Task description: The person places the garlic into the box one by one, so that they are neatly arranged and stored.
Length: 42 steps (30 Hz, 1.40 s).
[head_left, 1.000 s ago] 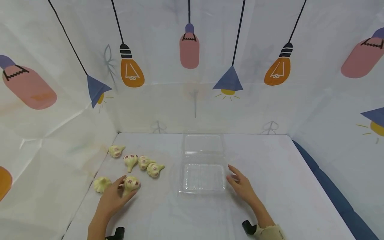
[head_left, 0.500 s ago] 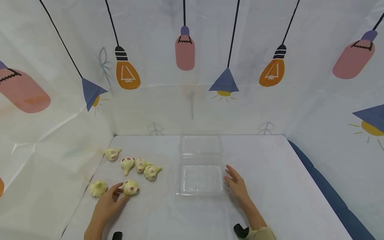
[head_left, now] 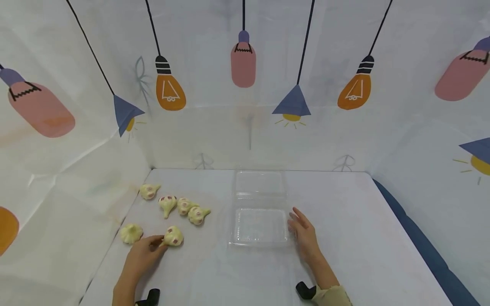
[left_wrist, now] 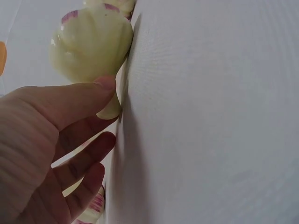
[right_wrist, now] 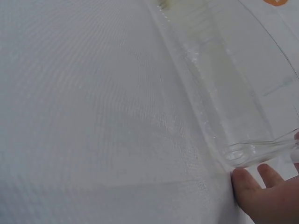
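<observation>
Farthest left of the plastic box (head_left: 261, 226), level with its front tray, the leftmost garlic bulb (head_left: 131, 233) lies by the side edge of the white table (head_left: 229, 280). Next to it, left of the box and lower than its front rim, the left hand (head_left: 141, 256) pinches the neck of another garlic bulb (head_left: 174, 236) between thumb and finger; the remaining fingers are bent and spaced apart. This bulb is level with the box's tray; whether it rests on the table or is slightly raised, I cannot tell. Farther back, left of the box's lid, sits the far garlic bulb (head_left: 148, 191). Between that one and the box come three more: the stem-down garlic bulb (head_left: 166, 205), then the middle garlic bulb (head_left: 184, 205) touching the nearest garlic bulb (head_left: 197, 215), whose stem points toward the box.

The clear box has its lid laid back, away from the person. Just right of its tray, the right hand (head_left: 305, 239) has loosely bent fingers gripping nothing; whether they touch the box's edge, I cannot tell. The two hands are well apart, either side of the box.
</observation>
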### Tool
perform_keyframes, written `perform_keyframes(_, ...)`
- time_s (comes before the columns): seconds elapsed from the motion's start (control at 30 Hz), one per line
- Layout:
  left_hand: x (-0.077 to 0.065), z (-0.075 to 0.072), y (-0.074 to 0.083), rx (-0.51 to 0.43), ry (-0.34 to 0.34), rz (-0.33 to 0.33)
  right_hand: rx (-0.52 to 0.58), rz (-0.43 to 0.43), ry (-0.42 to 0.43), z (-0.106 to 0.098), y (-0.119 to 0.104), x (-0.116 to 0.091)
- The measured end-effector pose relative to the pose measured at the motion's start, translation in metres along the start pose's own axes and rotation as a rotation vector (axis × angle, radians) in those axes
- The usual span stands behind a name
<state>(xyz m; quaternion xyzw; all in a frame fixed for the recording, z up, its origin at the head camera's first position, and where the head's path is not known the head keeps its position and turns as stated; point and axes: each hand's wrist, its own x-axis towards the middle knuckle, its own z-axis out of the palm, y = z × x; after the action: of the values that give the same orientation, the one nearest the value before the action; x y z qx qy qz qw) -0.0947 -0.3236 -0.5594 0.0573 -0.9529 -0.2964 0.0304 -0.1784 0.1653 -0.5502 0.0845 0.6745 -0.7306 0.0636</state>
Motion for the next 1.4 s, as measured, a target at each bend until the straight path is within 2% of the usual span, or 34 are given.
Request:
perform_keyframes(0.17, -0.002, -0.001, 0.001, -0.008, -0.039, -0.031, 0.050, 0.016, -0.006, -0.001, 0.000, -0.002)
perform_keyframes(0.37, -0.005, -0.007, 0.004, 0.037, -0.022, -0.018, 0.126, -0.023, -0.039, 0.004, 0.000, -0.004)
perform_keyframes(0.5, -0.004, -0.011, 0.007, 0.066, -0.011, -0.016, 0.164, -0.016, -0.039, 0.009, 0.000, -0.001)
perform_keyframes(0.7, -0.006, -0.007, 0.013, -0.014, -0.017, -0.001, 0.192, -0.001, -0.022, 0.011, 0.004, -0.003)
perform_keyframes(0.9, -0.004, 0.004, 0.021, -0.074, 0.106, 0.079, 0.212, -0.033, -0.036, 0.008, 0.004, -0.005)
perform_keyframes(1.0, -0.004, 0.009, 0.026, -0.093, 0.218, 0.128, 0.225, -0.029, -0.031, 0.008, 0.005, -0.005)
perform_keyframes(1.1, -0.001, 0.014, 0.031, -0.111, 0.343, 0.204, 0.231, -0.023, -0.026, 0.008, 0.005, -0.006)
perform_keyframes(1.2, 0.005, 0.019, 0.037, -0.140, 0.426, 0.265, 0.240, -0.016, -0.018, 0.009, 0.005, -0.005)
perform_keyframes(1.3, 0.013, 0.023, 0.043, -0.182, 0.456, 0.290, 0.238, -0.015, -0.016, 0.009, 0.004, -0.003)
perform_keyframes(1.4, 0.019, 0.027, 0.049, -0.206, 0.440, 0.295, 0.235, -0.022, -0.012, 0.008, 0.003, -0.001)
